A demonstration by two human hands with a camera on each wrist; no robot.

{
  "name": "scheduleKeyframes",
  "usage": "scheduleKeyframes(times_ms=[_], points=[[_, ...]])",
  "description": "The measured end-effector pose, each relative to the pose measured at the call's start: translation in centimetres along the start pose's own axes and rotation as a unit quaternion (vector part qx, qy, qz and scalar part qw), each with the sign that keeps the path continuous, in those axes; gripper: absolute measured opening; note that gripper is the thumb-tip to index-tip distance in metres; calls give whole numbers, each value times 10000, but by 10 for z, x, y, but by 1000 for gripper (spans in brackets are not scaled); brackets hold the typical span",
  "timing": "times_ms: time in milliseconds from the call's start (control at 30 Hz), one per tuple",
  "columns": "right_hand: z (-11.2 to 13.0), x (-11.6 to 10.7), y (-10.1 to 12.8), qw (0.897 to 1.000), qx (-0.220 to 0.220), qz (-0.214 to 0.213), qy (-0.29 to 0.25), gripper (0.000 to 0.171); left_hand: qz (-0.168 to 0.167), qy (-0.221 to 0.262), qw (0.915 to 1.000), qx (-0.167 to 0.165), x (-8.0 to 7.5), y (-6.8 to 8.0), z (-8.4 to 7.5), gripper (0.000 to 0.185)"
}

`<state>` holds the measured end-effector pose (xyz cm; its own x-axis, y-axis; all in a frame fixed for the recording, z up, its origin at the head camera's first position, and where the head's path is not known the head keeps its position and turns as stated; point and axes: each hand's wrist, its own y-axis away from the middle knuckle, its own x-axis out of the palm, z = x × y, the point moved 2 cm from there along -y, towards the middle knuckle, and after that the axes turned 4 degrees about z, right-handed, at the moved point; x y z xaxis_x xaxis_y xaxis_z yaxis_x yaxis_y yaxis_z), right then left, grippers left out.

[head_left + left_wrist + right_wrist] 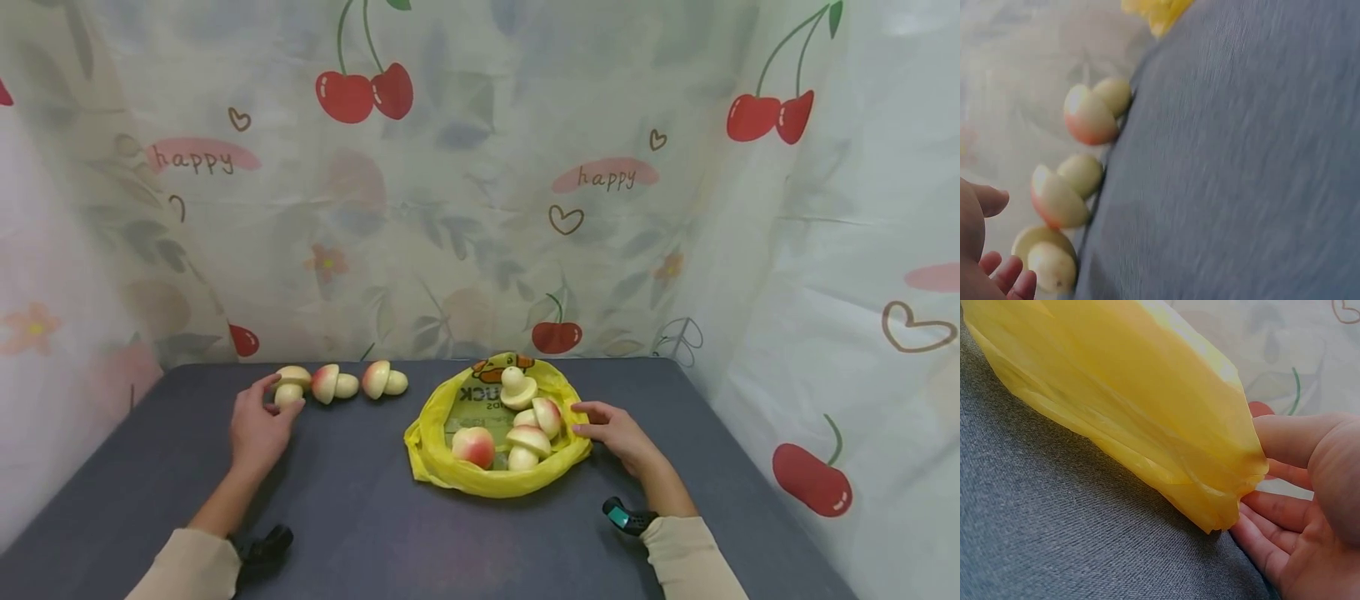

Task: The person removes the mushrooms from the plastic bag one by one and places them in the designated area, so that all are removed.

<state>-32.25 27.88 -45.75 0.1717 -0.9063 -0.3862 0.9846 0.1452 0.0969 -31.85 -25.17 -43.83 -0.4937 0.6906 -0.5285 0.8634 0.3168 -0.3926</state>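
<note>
A pale toy mushroom (pixel 291 387) stands at the left end of a short row on the dark table. Around its left side are the spread fingers of my left hand (pixel 258 423), with the thumb apart from the other fingers in the left wrist view. Two more mushrooms, a red-tinged one (pixel 334 384) and another like it (pixel 385 380), lie on their sides to its right. My right hand (pixel 621 435) rests its extended fingers at the right edge of a yellow plastic bag (pixel 1147 425). Inside the bag are several mushrooms (pixel 528 442), one showing a rounded red-blushed cap (pixel 474 447).
The dark cloth-covered table (pixel 457 542) runs back to a printed curtain (pixel 450 250) with cherries and hearts, which also hangs along both sides. The bag's rim is rolled outward, leaving its top open. Dark bands with devices (pixel 630 517) sit on both wrists.
</note>
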Motion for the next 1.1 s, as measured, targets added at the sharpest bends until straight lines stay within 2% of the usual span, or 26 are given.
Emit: scheduleKeyframes(times_ms=[100, 300, 400, 567, 767, 933, 1100], points=[[-1, 0, 0, 10000, 1, -4, 6, 49, 149, 114, 9997, 147, 3, 6, -11, 51], [-2, 0, -2, 10000, -47, -17, 28, 48, 541, 421, 9976, 113, 11, 15, -31, 43], [-2, 0, -2, 10000, -54, -8, 29, 48, 658, 583, 9959, 207, 15, 19, -43, 42], [-2, -1, -2, 10000, -64, -3, 18, 48, 870, 834, 9916, 462, 23, 26, -59, 37], [-2, -1, -2, 10000, -71, -20, 29, 48, 1219, 1195, 9841, 498, 37, 32, -71, 37], [-3, -1, -2, 10000, -48, -17, 60, 48, 1576, 1349, 9751, 781, 53, 41, -83, 35], [-3, -1, -2, 10000, -38, -12, 25, 48, 2108, 1492, 9574, 1294, 69, 51, -100, 32]])
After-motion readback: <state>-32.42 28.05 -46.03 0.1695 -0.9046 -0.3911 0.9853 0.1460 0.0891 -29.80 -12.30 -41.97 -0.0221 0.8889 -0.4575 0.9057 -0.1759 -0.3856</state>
